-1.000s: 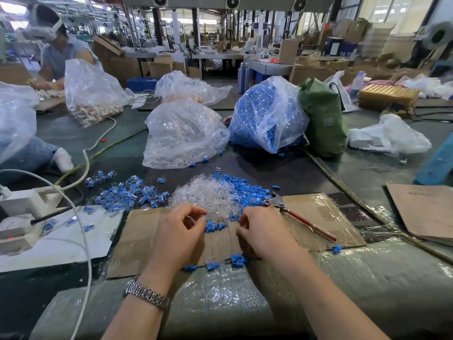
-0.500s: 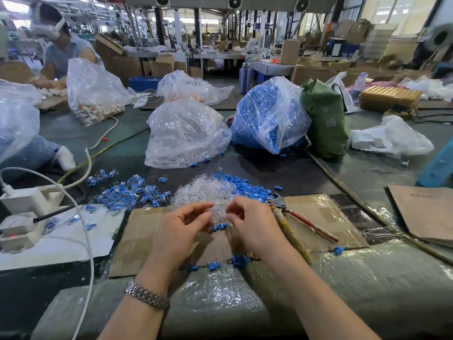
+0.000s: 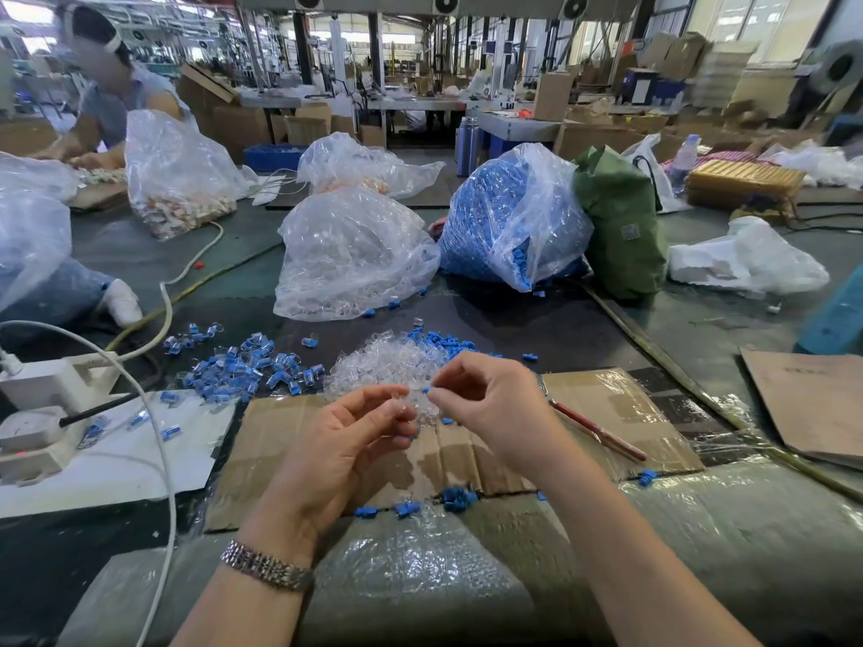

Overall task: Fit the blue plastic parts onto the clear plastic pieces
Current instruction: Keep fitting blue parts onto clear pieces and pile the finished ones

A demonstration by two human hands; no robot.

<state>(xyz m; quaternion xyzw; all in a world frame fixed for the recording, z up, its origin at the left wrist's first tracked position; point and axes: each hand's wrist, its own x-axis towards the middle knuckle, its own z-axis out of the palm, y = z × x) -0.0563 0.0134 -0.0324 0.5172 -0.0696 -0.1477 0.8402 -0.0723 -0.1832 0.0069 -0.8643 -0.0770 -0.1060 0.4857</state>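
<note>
Blue part (image 3: 426, 390) pinched in the right hand (image 3: 495, 403) meets a clear piece (image 3: 400, 400) pinched in the left hand (image 3: 348, 441), above the cardboard (image 3: 607, 403). Loose clear pieces (image 3: 387, 366) lie at twelve o'clock. Both grips are small; a crooked push could pop the part loose onto the surface (image 3: 513, 319).

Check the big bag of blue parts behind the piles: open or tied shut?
Open. The bag of blue parts has its plastic mouth gaping at the lower right, with blue pieces showing there and a few lying just outside it.

Single head-worn wide-angle view, facing forward and down; hands close below, cardboard sheet (image 3: 621, 403) near, workshop behind.
</note>
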